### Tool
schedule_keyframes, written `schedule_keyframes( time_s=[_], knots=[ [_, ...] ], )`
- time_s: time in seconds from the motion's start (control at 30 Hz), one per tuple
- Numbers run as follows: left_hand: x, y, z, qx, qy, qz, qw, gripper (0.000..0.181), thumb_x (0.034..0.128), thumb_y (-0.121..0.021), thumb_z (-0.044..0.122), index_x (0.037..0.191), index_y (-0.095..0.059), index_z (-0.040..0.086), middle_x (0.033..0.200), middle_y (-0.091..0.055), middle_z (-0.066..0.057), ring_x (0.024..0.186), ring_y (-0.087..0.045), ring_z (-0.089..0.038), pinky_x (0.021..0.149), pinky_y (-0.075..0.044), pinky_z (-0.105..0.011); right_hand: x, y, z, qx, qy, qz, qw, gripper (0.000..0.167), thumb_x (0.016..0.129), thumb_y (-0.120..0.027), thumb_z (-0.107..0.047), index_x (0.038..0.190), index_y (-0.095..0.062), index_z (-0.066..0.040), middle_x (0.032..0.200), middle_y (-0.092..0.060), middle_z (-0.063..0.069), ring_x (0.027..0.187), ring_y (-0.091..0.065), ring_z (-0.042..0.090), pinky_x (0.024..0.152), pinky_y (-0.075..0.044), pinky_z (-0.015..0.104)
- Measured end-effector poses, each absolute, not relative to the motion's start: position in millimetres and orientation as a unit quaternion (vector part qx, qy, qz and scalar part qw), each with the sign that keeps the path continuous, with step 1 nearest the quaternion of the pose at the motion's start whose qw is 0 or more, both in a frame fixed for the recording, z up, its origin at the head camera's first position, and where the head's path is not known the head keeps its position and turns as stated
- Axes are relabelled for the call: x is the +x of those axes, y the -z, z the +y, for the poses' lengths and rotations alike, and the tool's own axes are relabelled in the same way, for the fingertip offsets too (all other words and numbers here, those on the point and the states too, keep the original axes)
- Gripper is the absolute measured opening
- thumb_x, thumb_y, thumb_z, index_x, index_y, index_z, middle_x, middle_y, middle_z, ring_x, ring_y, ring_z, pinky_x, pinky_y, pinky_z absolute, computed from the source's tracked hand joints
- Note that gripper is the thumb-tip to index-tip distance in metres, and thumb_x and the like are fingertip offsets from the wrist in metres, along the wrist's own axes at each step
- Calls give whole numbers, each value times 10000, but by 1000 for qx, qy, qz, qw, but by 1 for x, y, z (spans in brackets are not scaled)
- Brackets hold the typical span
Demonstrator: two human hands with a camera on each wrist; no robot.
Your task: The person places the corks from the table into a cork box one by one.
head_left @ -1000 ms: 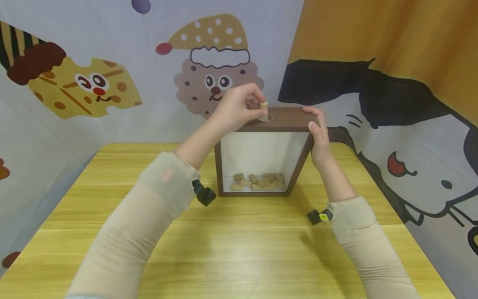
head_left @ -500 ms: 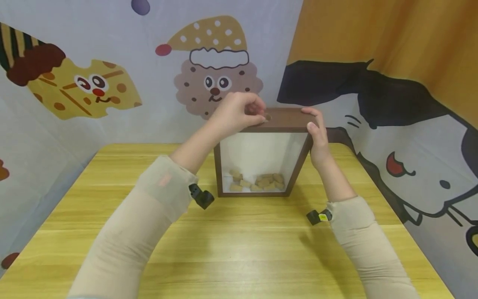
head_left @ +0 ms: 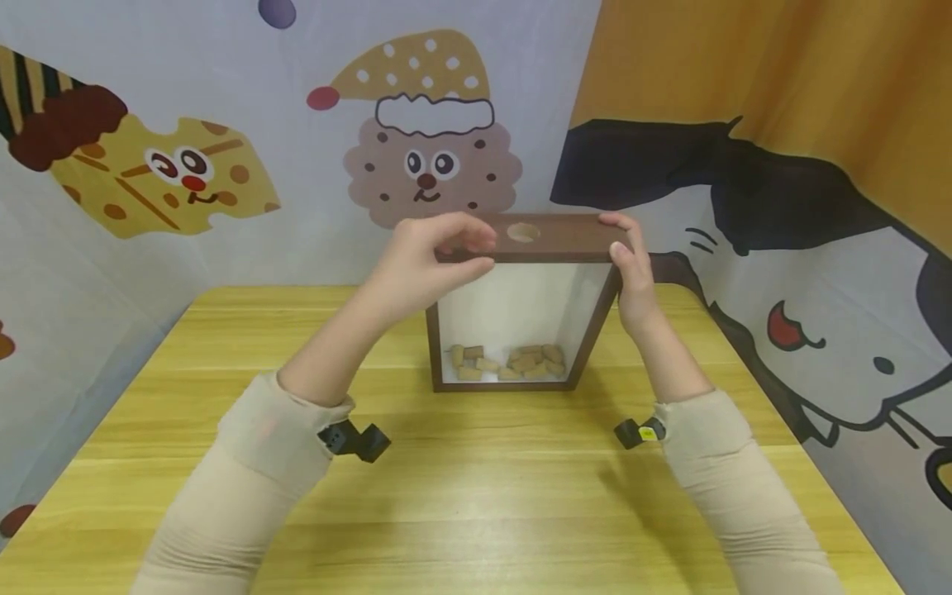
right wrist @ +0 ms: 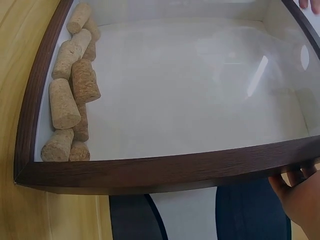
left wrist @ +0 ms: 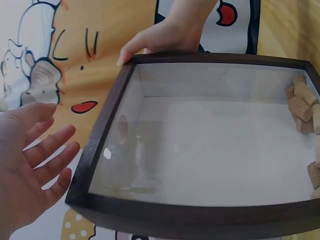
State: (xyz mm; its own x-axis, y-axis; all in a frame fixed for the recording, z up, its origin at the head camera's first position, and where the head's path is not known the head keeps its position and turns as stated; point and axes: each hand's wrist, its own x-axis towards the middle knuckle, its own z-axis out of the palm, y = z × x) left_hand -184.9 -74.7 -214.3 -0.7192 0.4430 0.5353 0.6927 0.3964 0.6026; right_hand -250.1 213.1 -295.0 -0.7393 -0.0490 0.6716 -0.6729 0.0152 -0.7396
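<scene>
A dark brown wooden shadow box (head_left: 573,238) with a clear front stands upright on the table in the head view. Several corks (right wrist: 64,105) lie along its bottom, behind the clear front. A round hole (head_left: 524,232) opens in its top. My left hand (head_left: 424,263) is at the top left of the box, fingers parted; the left wrist view shows nothing in it. My right hand (head_left: 632,277) grips the top right corner, its thumb on the front edge and fingers over the top.
The box rests toward the back of the yellow wood-grain table (head_left: 476,487). Close behind it hangs a printed cloth (head_left: 312,256) with cartoon figures. Small black cameras (head_left: 355,440) are strapped at both wrists.
My left hand has let a cork go through the hole, and moved left and down away from it. An extra cork now lies at the box's lower left. The right hand stays put.
</scene>
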Motion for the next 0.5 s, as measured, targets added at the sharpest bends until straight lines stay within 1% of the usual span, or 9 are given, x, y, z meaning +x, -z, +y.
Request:
schedule_keyframes(
  time_s=[0.07, 0.13, 0.23, 0.3, 0.4, 0.47, 0.5],
  knots=[
    [-178, 219, -82, -350, 438, -812, 160, 227, 886, -699, 160, 1093, -672, 72, 1018, -688, 18, 945, -593, -94, 810, -460, -334, -249, 295, 214, 267, -640, -679, 241, 436, 927, -455, -313, 1309, -509, -110, 1300, -468, 47, 1192, -376, 226, 987, -236, 340],
    [-172, 226, -91, -358, 446, -803, 169, 211, 890, -691, 146, 1081, -674, 57, 1002, -690, 7, 920, -596, -112, 786, -468, -367, -248, 294, 215, 261, -625, -695, 241, 476, 938, -449, -305, 1355, -478, -78, 1350, -456, 58, 1245, -362, 200, 1032, -213, 340],
    [-165, 238, -104, -361, 445, -802, 169, 190, 897, -680, 131, 1072, -676, 58, 962, -688, 18, 874, -596, -116, 764, -473, -388, -244, 293, 217, 251, -601, -721, 236, 557, 962, -459, -371, 1428, -406, -71, 1449, -392, 62, 1342, -289, 167, 1099, -150, 367],
    [-162, 249, -112, -355, 435, -812, 156, 189, 902, -675, 134, 1082, -674, 74, 950, -687, 41, 859, -597, -103, 763, -474, -388, -240, 291, 218, 242, -586, -739, 229, 645, 958, -476, -469, 1469, -353, -94, 1508, -323, 50, 1391, -218, 158, 1125, -100, 405],
    [-159, 268, -125, -339, 409, -838, 128, 208, 916, -661, 155, 1113, -668, 91, 956, -688, 53, 863, -596, -97, 760, -470, -373, -230, 288, 220, 236, -580, -751, 212, 840, 900, -516, -612, 1503, -268, -82, 1556, -225, 83, 1424, -134, 183, 1129, -45, 461],
    [-158, 280, -134, -329, 392, -852, 109, 225, 923, -652, 163, 1132, -665, 82, 984, -691, 36, 871, -598, -106, 757, -475, -388, -223, 289, 222, 240, -577, -753, 205, 915, 874, -552, -625, 1505, -232, -45, 1560, -195, 129, 1426, -128, 203, 1132, -49, 451],
    [-157, 286, -138, -323, 384, -859, 101, 229, 925, -649, 166, 1137, -664, 80, 992, -690, 29, 872, -597, -109, 755, -476, -394, -221, 291, 224, 248, -580, -750, 200, 912, 883, -569, -591, 1501, -219, -18, 1553, -192, 160, 1424, -139, 224, 1134, -63, 447]
  ],
)
